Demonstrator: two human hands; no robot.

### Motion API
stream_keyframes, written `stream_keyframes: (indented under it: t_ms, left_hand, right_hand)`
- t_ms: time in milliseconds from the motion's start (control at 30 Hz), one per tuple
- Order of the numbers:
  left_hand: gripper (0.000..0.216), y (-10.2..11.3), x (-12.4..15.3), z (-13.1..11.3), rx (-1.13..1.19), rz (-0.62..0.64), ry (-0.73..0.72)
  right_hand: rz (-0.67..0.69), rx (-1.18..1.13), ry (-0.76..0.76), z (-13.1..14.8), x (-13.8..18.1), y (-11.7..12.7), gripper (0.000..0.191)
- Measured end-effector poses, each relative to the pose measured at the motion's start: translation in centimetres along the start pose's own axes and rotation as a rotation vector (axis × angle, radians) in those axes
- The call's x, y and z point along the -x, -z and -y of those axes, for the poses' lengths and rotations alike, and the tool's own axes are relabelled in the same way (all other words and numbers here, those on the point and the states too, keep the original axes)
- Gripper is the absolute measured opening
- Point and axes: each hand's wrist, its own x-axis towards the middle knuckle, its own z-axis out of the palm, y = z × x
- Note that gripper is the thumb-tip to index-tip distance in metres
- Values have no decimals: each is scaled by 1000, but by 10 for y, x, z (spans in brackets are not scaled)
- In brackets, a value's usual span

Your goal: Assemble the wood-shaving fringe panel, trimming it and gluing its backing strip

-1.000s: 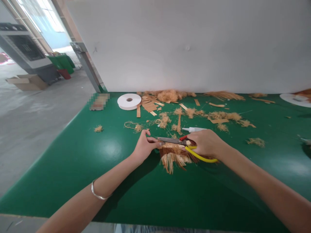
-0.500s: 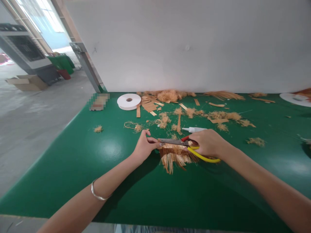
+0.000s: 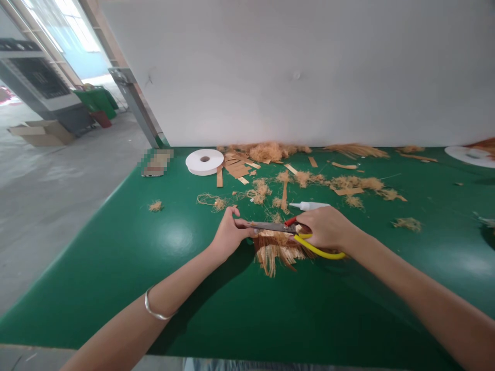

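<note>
My right hand grips a pair of scissors with red and yellow handles, its blades pointing left. Between my hands lies a fringed piece of tan fibre, its loose strands spreading toward me over the green table. My left hand pinches the left end of this piece, close to the blade tips. The scissors lie along the upper edge of the fringe. Whether the blades are cutting into it is too small to tell.
Behind my hands lie fibre tufts, cut tan strips and a white glue bottle. A white tape roll sits back left, near a blurred-out object. Another white roll is far right. A pale wall stands behind the table.
The scissors and my right hand have shifted slightly left, and the handles have drawn a little closer together. My left hand and the fringed piece stay in place.
</note>
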Motion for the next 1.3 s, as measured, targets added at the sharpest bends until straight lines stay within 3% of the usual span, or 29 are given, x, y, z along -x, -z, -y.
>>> stream_keyframes:
  t_ms: [467, 600, 767, 967, 1133, 1300]
  left_hand:
    - [57, 0, 0, 0, -6, 0, 2]
    - [59, -1, -1, 0, 28, 12, 6]
    - [57, -1, -2, 1, 41, 34, -15]
    - [55, -1, -2, 2, 69, 48, -15]
    - [57, 0, 0, 0, 77, 71, -14]
    - [59, 0, 1, -1, 85, 78, -5]
  right_hand:
    - [35, 28, -25, -2, 0, -4, 30]
    - [30, -7, -167, -6, -9, -3, 32]
    - [31, -84, -349, -9, -44, 0, 37]
    - [-57, -114, -358, -15, -104, 5, 36]
    - [-125, -153, -374, -39, -149, 7, 35]
    - [-175, -208, -343, -66, -152, 9, 27]
